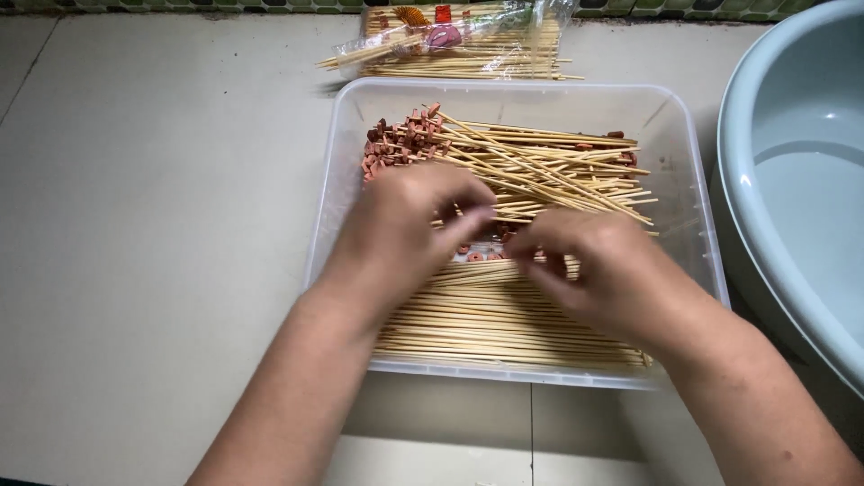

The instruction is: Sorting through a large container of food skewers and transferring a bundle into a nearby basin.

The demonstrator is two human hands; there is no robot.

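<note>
A clear plastic tub [684,171] sits on a pale tiled floor. Inside it lie skewers loaded with small reddish sausage pieces [405,144] at the far side and a stack of bare bamboo skewers [486,324] at the near side. My left hand [405,225] and my right hand [594,265] are both over the middle of the tub, fingers curled and pinching close together around a skewer and small reddish pieces [481,255] between them. The fingertips hide exactly what is held.
An opened plastic packet of bamboo skewers [459,40] lies beyond the tub. A large pale blue basin [792,162] holding water stands at the right. Bare floor tiles [153,225] spread to the left.
</note>
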